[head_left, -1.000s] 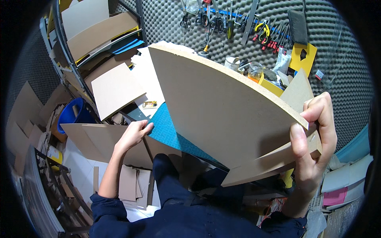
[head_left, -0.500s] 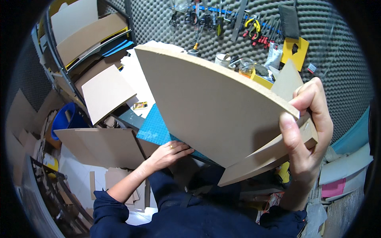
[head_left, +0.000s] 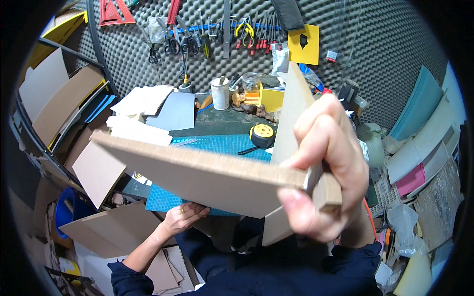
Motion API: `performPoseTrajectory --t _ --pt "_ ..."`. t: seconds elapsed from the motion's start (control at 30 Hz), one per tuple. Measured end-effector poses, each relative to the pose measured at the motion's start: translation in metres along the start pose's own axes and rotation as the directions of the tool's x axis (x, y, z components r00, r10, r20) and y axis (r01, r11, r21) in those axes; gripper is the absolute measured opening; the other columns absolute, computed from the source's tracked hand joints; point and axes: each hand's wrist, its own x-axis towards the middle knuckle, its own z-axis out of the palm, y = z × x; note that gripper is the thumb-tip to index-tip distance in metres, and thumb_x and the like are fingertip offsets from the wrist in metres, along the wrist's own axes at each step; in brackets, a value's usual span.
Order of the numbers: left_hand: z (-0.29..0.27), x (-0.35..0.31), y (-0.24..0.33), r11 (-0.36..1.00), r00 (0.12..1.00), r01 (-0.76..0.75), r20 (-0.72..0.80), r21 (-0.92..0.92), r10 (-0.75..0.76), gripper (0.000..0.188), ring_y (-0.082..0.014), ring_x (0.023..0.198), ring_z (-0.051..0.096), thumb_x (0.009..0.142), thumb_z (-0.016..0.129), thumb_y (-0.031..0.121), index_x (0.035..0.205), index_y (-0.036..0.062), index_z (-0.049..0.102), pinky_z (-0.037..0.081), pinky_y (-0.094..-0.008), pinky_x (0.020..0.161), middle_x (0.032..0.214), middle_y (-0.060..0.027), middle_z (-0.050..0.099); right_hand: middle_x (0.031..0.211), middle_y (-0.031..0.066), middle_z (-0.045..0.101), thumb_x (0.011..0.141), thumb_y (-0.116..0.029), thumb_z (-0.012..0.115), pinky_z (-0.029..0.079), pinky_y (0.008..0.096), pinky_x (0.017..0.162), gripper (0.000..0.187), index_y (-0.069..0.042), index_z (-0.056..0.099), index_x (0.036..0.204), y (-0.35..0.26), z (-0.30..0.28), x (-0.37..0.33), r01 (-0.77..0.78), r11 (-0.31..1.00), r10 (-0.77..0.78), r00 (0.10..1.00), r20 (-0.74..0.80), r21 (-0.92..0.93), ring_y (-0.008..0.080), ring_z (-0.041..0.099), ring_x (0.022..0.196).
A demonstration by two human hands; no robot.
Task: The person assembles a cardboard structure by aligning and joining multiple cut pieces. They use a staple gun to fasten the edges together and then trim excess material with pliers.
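Observation:
My right hand (head_left: 338, 167), raised close to the view, pinches a corner of a flat brown fibreboard panel (head_left: 197, 180) between thumb and fingers. Its thick edge runs from far left to my thumb. Further board pieces meet it at my hand: a block-like end (head_left: 328, 193) pokes out by the palm, and a pale tapering piece (head_left: 292, 113) rises behind the fingers. How they are joined is hidden. My left hand (head_left: 185, 218) lies with fingers extended on the near edge of the blue-green cutting mat (head_left: 217, 143), just below the panel. It holds nothing I can see.
A yellow-and-black tape measure (head_left: 262, 135) rests on the mat. Behind it stand a white tub (head_left: 220, 93) and a glass jar (head_left: 251, 88). Paper sheets (head_left: 138, 129) lie at the left. Hand tools (head_left: 187, 43) hang on the foam wall. Large boards (head_left: 111, 224) lean below left.
My right hand has tilted the panel so that its edge faces me more, and has come nearer the view. The view has swung right and up, showing more bench. My left hand stays at the mat's edge.

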Motion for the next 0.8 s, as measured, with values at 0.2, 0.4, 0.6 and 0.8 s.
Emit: performPoseTrajectory --t 0.2,0.4,0.6,0.8 --pt "0.014 -0.004 -0.014 1.000 0.999 0.001 -0.035 -0.002 -0.001 0.038 -0.0189 0.093 0.068 0.077 0.073 0.010 0.115 0.0059 0.071 0.057 -0.0308 0.082 0.093 -0.0042 0.067 0.080 0.0075 0.042 0.059 -0.018 0.066 0.035 0.0290 0.067 0.025 -0.004 0.053 0.076 0.007 0.009 0.003 -0.024 1.000 0.025 0.999 0.025 -0.019 0.0173 0.042 0.073" --pt "-0.050 0.060 0.016 0.976 0.942 -0.081 -0.306 0.202 0.141 0.041 -0.0173 0.096 0.062 0.081 0.081 0.028 0.117 0.0159 0.065 0.052 -0.0301 0.079 0.103 -0.0035 0.063 0.082 0.0057 0.038 0.062 -0.021 0.064 0.032 0.0299 0.072 0.027 -0.005 0.048 0.076 0.008 0.007 -0.001 -0.110 0.994 0.111 0.994 -0.011 0.028 0.0158 0.037 0.076" --pt "-0.151 0.182 0.003 0.930 0.850 0.216 -0.525 0.297 -0.030 0.071 -0.0296 0.109 0.059 0.083 0.064 0.066 0.118 0.0046 0.057 0.045 -0.0454 0.099 0.113 -0.0131 0.061 0.084 0.0040 0.037 0.066 -0.022 0.064 0.031 0.0286 0.075 0.025 -0.006 0.047 0.075 0.005 0.011 -0.007 -0.112 0.993 0.113 0.992 -0.056 0.027 0.0141 0.035 0.078" --pt "-0.164 0.233 -0.020 0.976 0.815 -0.020 -0.561 0.219 0.142 0.082 -0.0183 0.045 0.044 0.083 0.048 0.082 0.061 0.0025 0.050 0.033 -0.0298 0.043 0.054 -0.0043 0.038 0.084 0.0037 0.036 0.071 -0.053 0.069 0.030 0.0288 0.074 0.050 -0.008 0.046 0.073 0.014 0.006 -0.015 -0.085 0.996 0.081 0.993 -0.091 -0.038 0.0143 0.035 0.078"
